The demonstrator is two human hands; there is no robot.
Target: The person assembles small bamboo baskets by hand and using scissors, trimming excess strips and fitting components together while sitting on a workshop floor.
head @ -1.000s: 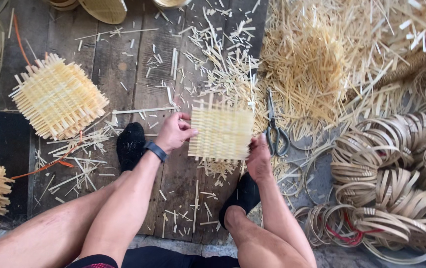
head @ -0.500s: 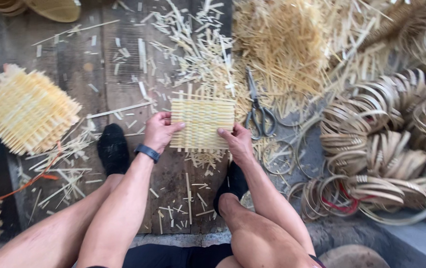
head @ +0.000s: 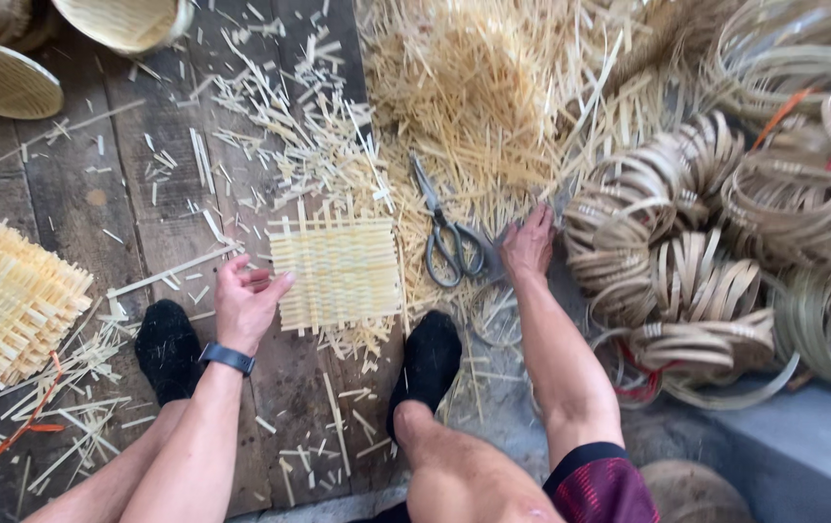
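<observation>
Seen from above, a seated person works on a plank floor (head: 76,184) strewn with bamboo strips. The left hand (head: 241,302), fingers loosely open, steadies the left edge of a small square woven mat (head: 338,273) lying flat between black-socked feet. The right hand (head: 529,242) reaches away, open and empty, just beside the scissors (head: 446,240). Bamboo hoops (head: 715,232) crowd the right; their far edge is cut off.

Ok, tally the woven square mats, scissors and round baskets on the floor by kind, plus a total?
Woven square mats: 2, one at the left hand, one at the left edge
Scissors: 1, beside the right hand
Round baskets: 2, partly cut off, top left
Total: 5
</observation>
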